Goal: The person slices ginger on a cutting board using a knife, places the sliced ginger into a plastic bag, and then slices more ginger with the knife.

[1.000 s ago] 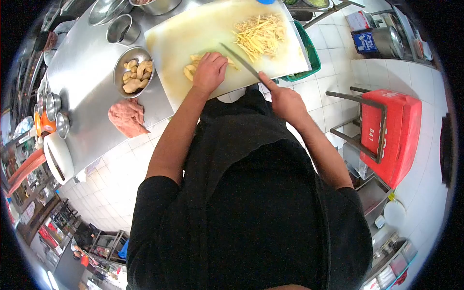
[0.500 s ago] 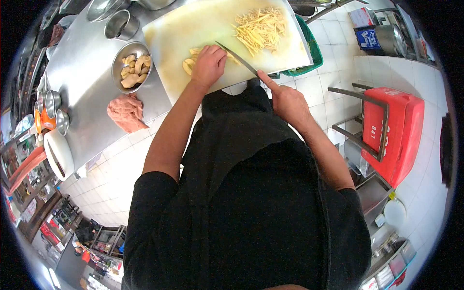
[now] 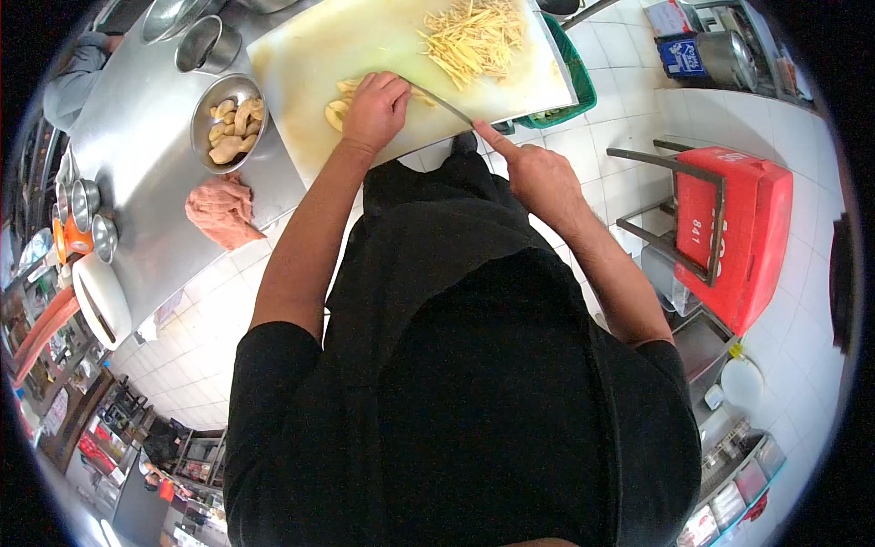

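Observation:
My left hand (image 3: 376, 109) rests on the cutting board (image 3: 314, 59) with its fingers curled down over yellow slices of what looks like peeled ginger (image 3: 337, 113). Most of what lies beneath the fingers is hidden. In my right hand (image 3: 545, 180) is a kitchen knife (image 3: 444, 105), its handle covered by the palm and the index finger stretched along the top. The blade points left, its tip close beside my left fingers. A heap of thin ginger strips (image 3: 474, 41) lies farther up the board.
Left of the board, a metal bowl (image 3: 202, 150) holds peeled ginger pieces (image 3: 235, 130), with a pinkish cloth (image 3: 221, 211) below it. A metal pot (image 3: 210, 46) stands behind. A green basket (image 3: 581, 77) sits beyond the board's right edge. A grey sleeve (image 3: 80, 84) shows at the far left.
The view has shifted slightly, moving the board and bowls left and up. The knife blade has come nearer my left fingers. A person's grey sleeve has appeared at the upper left.

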Motion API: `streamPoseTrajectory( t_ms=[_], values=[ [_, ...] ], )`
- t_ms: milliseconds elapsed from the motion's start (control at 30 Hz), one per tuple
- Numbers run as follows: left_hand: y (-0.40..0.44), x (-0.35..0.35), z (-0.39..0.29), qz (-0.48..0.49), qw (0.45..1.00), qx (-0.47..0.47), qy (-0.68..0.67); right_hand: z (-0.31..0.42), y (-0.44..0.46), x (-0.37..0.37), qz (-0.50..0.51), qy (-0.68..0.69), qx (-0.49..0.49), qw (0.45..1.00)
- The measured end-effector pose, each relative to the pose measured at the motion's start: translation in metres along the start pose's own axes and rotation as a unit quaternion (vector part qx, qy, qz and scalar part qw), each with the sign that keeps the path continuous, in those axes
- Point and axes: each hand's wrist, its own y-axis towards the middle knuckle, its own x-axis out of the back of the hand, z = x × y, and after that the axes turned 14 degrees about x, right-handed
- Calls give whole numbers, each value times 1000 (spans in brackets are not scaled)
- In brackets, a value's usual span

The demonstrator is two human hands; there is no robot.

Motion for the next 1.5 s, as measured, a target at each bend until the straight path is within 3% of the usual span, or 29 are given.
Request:
streamPoseTrajectory(
  t_ms=[233, 533, 633, 800, 900, 1233, 1333, 1500],
  values=[
    [0, 0, 3, 13, 1000, 10, 3, -10, 24, -31, -53, 39, 8, 998],
    [-1, 0, 0, 3, 1000, 7, -6, -9, 10, -19, -25, 37, 13, 999],
    [2, -2, 0, -1, 1000, 0, -9, -12, 28, -35, -67, 44, 16, 997],
    [-1, 1, 3, 39, 999, 28, 22, 0, 7, -4, -32, 49, 3, 998],
    [0, -2, 1, -2, 1000, 1, -13, 0, -2, -4, -17, 44, 0, 999],
    [1, -1, 2, -3, 1000, -9, 4, 1, 18, -24, -74, 64, -12, 995],
    [-1, -3, 2, 2, 1000, 1, 12, 5, 4, -9, -20, 73, -20, 997],
    [-2, -3, 3, -13, 1000, -6, -9, 11, -8, -6, -19, 62, -24, 998]
  ],
)
